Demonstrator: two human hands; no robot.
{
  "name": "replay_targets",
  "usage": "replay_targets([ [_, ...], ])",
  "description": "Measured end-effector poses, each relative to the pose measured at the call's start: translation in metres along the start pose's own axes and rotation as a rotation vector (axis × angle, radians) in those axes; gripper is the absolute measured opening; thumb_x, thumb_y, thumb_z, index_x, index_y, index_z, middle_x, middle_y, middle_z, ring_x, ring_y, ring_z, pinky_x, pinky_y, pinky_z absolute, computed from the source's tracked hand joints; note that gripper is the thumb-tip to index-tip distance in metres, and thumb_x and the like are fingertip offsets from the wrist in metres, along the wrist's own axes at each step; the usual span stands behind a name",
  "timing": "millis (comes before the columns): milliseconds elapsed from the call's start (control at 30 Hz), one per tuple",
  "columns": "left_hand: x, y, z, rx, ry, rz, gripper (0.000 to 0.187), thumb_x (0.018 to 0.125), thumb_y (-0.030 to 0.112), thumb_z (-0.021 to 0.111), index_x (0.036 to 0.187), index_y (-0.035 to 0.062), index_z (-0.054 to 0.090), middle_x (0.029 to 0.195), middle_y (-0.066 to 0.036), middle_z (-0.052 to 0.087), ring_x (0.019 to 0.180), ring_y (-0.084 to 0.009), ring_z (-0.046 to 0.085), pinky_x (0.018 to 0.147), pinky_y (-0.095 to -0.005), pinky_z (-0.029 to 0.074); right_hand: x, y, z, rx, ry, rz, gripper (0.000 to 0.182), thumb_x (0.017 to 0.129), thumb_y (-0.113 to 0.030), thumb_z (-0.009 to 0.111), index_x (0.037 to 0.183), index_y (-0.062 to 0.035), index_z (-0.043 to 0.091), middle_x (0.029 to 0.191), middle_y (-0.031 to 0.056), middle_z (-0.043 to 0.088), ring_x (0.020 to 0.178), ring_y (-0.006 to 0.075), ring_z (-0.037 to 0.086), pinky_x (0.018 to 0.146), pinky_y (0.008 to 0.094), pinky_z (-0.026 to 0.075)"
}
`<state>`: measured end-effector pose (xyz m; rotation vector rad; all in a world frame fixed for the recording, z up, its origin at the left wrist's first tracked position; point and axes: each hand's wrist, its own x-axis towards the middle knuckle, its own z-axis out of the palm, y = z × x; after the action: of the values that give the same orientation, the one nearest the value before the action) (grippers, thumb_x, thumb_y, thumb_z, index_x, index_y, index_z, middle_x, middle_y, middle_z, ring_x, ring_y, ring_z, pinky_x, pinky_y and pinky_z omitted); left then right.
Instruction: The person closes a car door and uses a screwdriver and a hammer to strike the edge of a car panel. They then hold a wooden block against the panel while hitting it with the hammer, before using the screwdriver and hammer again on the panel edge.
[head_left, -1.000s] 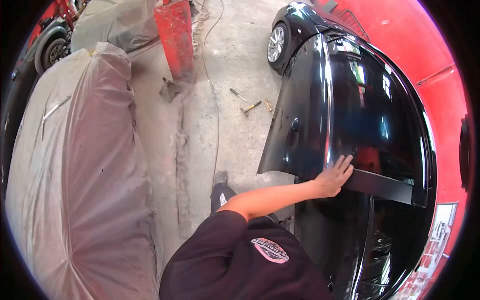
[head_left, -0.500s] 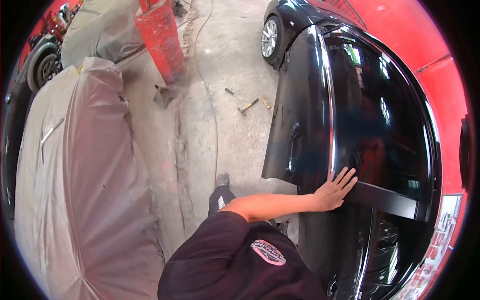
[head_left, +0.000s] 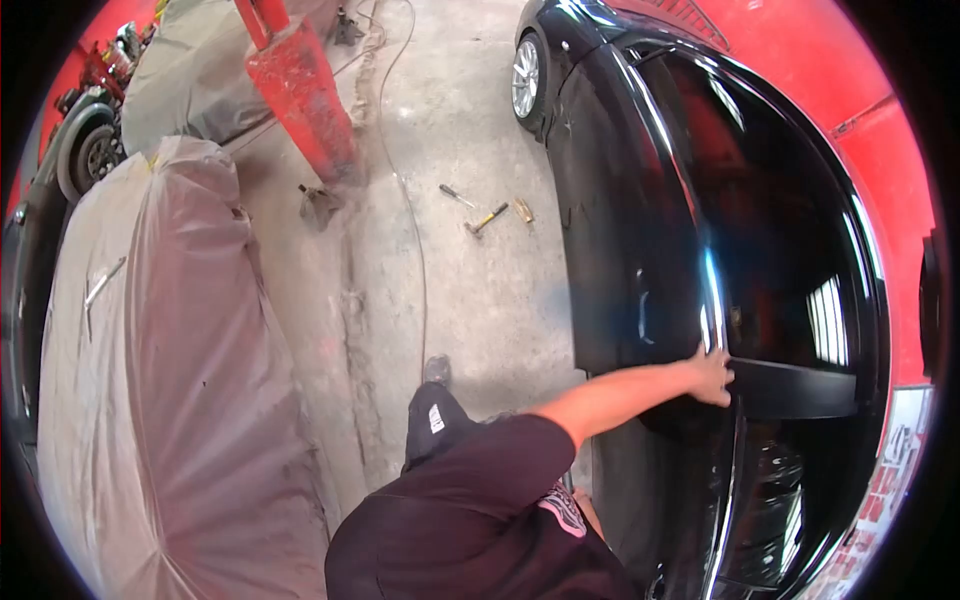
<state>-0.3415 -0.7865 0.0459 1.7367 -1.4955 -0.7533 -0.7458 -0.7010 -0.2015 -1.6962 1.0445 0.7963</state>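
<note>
My left hand (head_left: 713, 378) reaches across to a black car. Its fingers are spread, and it rests by the rear end of the chrome trim strip (head_left: 712, 285), beside the dark pillar (head_left: 800, 390) between the side windows. Below the trim, the front door (head_left: 605, 270) lies nearly in line with the car's side, its handle (head_left: 642, 305) in view. Only a little skin of my right arm or hand (head_left: 590, 512) shows beyond my shirt; its fingers are hidden.
On the concrete floor lie a hammer (head_left: 487, 219), a slim hand tool (head_left: 457, 195) and a small brownish piece (head_left: 523, 210). A hose (head_left: 415, 240) runs past my foot. Left stand a sheet-covered car (head_left: 210, 360) and a red post (head_left: 305, 105).
The front door has swung inward, from sticking out to nearly flush with the car's side. My left hand has moved right with the door's rear edge.
</note>
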Motion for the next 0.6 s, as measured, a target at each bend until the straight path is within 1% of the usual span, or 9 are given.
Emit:
replay_targets([
  [100, -0.001, -0.037, 0.004, 0.326, 0.376, 0.128, 0.060, 0.094, 0.033, 0.065, 0.150, 0.0125, 0.057, 0.161, -0.028, 0.038, 0.152, -0.0491, 0.030, 0.117, -0.0715, 0.026, 0.005, 0.000, -0.022, -0.026, -0.017, 0.030, 0.023, 0.086, -0.016, 0.076, 0.102, -0.0010, 0.070, 0.083, 0.0097, 0.072, 0.069, 0.0167, 0.067, 0.061, 0.0367, 0.054],
  [233, -0.084, -0.095, 0.048, -0.150, 0.301, -0.107, 0.050, 0.093, 0.026, 0.063, 0.141, 0.0104, 0.062, 0.142, -0.023, 0.057, 0.131, -0.0425, 0.056, 0.107, -0.0562, 0.046, 0.011, -0.010, -0.032, 0.096, -0.032, 0.093, 0.028, 0.084, -0.017, 0.077, 0.106, 0.0002, 0.071, 0.087, 0.0115, 0.073, 0.072, 0.0187, 0.069, 0.064, 0.0366, 0.054],
  [267, -0.109, -0.127, 0.068, -0.143, 0.242, -0.160, 0.041, 0.091, 0.025, 0.062, 0.128, 0.0084, 0.069, 0.132, -0.024, 0.066, 0.124, -0.0411, 0.063, 0.101, -0.0516, 0.052, 0.013, -0.016, -0.034, 0.006, 0.003, 0.072, 0.031, 0.083, -0.018, 0.079, 0.107, 0.0011, 0.072, 0.088, 0.0125, 0.074, 0.074, 0.0198, 0.070, 0.066, 0.0374, 0.055],
  [300, -0.130, -0.175, 0.104, -0.101, 0.111, -0.236, 0.035, 0.090, 0.025, 0.061, 0.117, 0.0067, 0.072, 0.118, -0.024, 0.071, 0.114, -0.0415, 0.067, 0.095, -0.0537, 0.055, 0.014, -0.023, -0.036, -0.084, 0.041, 0.049, 0.034, 0.082, -0.019, 0.080, 0.108, 0.0020, 0.072, 0.090, 0.0134, 0.075, 0.075, 0.0208, 0.071, 0.067, 0.0383, 0.055],
  [367, -0.212, -0.284, 0.190, -0.072, 0.180, -0.225, 0.032, 0.090, 0.026, 0.062, 0.110, 0.0027, 0.072, 0.103, -0.025, 0.074, 0.098, -0.0444, 0.071, 0.085, -0.0559, 0.056, 0.048, 0.009, -0.040, -0.118, 0.032, 0.070, 0.044, 0.080, -0.024, 0.082, 0.111, 0.0047, 0.072, 0.092, 0.0154, 0.076, 0.079, 0.0231, 0.073, 0.070, 0.0400, 0.056],
  [433, -0.319, -0.331, 0.212, -0.121, 0.074, -0.469, 0.031, 0.091, 0.026, 0.062, 0.110, 0.0034, 0.072, 0.101, -0.026, 0.074, 0.096, -0.0433, 0.070, 0.084, -0.0556, 0.054, 0.054, 0.001, -0.040, -0.173, 0.002, 0.084, 0.045, 0.078, -0.027, 0.084, 0.108, 0.0053, 0.074, 0.091, 0.0158, 0.076, 0.079, 0.0240, 0.073, 0.069, 0.0407, 0.056],
  [500, -0.437, -0.316, 0.188, -0.150, 0.277, -0.827, 0.030, 0.092, 0.025, 0.060, 0.107, 0.0036, 0.075, 0.106, -0.027, 0.073, 0.103, -0.0442, 0.071, 0.088, -0.0547, 0.056, 0.073, 0.009, -0.036, -0.278, 0.080, 0.010, 0.045, 0.078, -0.028, 0.084, 0.102, 0.0083, 0.074, 0.092, 0.0165, 0.076, 0.078, 0.0243, 0.073, 0.068, 0.0411, 0.055],
  [533, -0.481, -0.315, 0.167, -0.132, 0.180, -1.054, 0.030, 0.091, 0.026, 0.061, 0.105, 0.0039, 0.075, 0.108, -0.027, 0.073, 0.105, -0.0450, 0.071, 0.091, -0.0545, 0.056, 0.083, 0.006, -0.035, -0.254, 0.068, 0.050, 0.044, 0.078, -0.028, 0.083, 0.102, 0.0085, 0.074, 0.092, 0.0165, 0.076, 0.077, 0.0244, 0.073, 0.068, 0.0413, 0.055],
  [600, -0.585, -0.341, 0.181, -0.086, 0.358, -1.195, 0.028, 0.091, 0.026, 0.061, 0.100, 0.0050, 0.076, 0.107, -0.026, 0.074, 0.104, -0.0439, 0.071, 0.091, -0.0561, 0.056, 0.097, -0.001, -0.028, -0.203, 0.043, 0.132, 0.042, 0.079, -0.027, 0.083, 0.100, 0.0089, 0.074, 0.091, 0.0164, 0.076, 0.076, 0.0247, 0.073, 0.067, 0.0416, 0.055],
])
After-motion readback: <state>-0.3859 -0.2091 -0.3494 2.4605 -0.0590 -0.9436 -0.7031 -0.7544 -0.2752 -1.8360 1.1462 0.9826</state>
